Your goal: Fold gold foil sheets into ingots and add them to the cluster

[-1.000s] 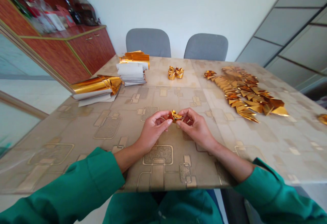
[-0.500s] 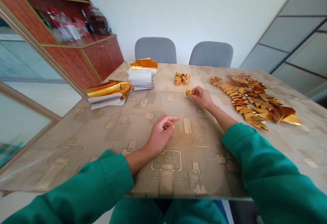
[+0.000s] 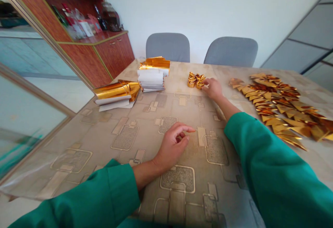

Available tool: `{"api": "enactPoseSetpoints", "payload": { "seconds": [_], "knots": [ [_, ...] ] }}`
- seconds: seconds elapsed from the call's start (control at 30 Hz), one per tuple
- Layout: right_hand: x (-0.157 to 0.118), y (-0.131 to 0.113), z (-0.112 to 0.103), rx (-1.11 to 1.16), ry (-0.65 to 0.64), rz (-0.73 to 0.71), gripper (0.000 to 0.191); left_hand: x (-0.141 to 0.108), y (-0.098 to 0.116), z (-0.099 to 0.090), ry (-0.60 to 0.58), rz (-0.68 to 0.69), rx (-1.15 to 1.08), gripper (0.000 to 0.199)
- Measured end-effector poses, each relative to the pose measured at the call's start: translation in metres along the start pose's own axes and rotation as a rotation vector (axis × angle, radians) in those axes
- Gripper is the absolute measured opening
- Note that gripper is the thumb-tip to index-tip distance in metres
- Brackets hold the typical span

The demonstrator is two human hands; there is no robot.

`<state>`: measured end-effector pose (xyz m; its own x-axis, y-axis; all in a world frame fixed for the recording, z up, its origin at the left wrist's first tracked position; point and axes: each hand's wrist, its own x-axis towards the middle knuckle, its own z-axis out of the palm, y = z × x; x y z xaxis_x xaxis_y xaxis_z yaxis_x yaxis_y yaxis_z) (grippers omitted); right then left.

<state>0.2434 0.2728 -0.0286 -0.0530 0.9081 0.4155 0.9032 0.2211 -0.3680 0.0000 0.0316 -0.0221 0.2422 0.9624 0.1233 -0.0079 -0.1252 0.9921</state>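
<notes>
Head view: I read the right hand (image 3: 213, 90) with its fingertips (image 3: 205, 86) on the folded gold-foil ingots (image 3: 196, 80) near the far edge of the tabletop (image 3: 177, 70), any pinch unclear; the left hand (image 3: 173, 148) lies loosely curled, holding nothing.

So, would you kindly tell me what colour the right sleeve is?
The right sleeve is teal green, in the head view.

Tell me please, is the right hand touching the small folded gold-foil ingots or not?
Touching: the head view shows the right hand's fingers against the small folded gold-foil ingots.
</notes>
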Motion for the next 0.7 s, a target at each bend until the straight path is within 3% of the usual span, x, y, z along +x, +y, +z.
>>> {"api": "enactPoseSetpoints", "payload": {
  "seconds": [0.2,0.5,0.7],
  "knots": [
    [0.003,0.005,0.0,-0.02,0.034,-0.003,0.034,0.0,0.001,0.0,-0.018,0.03,0.053,0.022],
    [0.002,0.002,0.005,-0.039,0.056,0.013,0.027,0.0,0.002,0.0,-0.01,0.038,0.072,0.022],
    [-0.006,-0.006,-0.008,-0.039,0.059,0.04,0.036,0.001,-0.002,0.0,-0.015,0.049,0.056,0.022]
  ]
}}
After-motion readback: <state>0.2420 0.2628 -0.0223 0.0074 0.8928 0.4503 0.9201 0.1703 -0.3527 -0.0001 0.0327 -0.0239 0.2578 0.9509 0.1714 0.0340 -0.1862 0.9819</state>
